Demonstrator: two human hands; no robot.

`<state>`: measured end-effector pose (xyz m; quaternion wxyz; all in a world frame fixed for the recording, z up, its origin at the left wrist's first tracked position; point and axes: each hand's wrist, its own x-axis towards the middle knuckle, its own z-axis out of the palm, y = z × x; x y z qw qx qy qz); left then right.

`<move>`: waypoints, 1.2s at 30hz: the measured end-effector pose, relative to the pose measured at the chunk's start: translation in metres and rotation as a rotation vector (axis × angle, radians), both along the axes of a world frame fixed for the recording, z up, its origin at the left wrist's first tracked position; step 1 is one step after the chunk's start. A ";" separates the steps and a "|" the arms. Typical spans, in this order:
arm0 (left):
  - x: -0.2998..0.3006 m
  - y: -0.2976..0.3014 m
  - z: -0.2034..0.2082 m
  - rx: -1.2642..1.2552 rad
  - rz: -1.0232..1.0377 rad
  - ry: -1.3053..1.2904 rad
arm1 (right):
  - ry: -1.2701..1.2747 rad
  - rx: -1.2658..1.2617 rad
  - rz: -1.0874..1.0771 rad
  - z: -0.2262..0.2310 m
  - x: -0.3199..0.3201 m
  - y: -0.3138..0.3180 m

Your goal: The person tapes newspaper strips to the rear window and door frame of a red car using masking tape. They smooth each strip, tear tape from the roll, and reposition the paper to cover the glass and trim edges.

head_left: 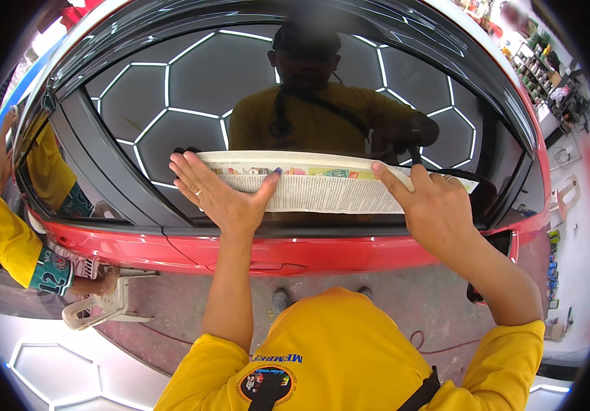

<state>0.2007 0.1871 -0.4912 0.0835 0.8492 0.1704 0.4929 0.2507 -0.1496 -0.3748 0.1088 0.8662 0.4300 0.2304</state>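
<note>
A long folded strip of newspaper (336,194) lies along the lower part of a red car's dark side window (295,123). My left hand (223,194) is spread flat on the strip's left end, its thumb apart and the other fingers pointing up and left. My right hand (439,205) presses near the strip's right end. Its leftmost digit is stretched out along the paper. The other fingers bend toward the glass, and their tips are partly hidden. Just below the paper runs the black trim, with the red door (240,255) under it.
A person in a yellow sleeve (11,236) is at the left, beside a white plastic chair (110,301). The car's side mirror (490,274) sticks out by my right forearm. A thin red hose (439,348) runs over the floor. Shelves (534,72) with items stand far right.
</note>
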 end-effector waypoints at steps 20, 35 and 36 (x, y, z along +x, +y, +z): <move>0.024 -0.140 -0.016 0.218 -0.281 0.263 | -0.028 0.143 0.109 -0.012 0.008 -0.006; 0.039 -0.169 -0.022 0.266 -0.169 0.176 | 0.087 0.142 0.021 -0.032 0.042 -0.280; 0.038 -0.170 -0.019 0.260 -0.167 0.180 | 0.080 0.147 -0.001 -0.037 0.049 -0.275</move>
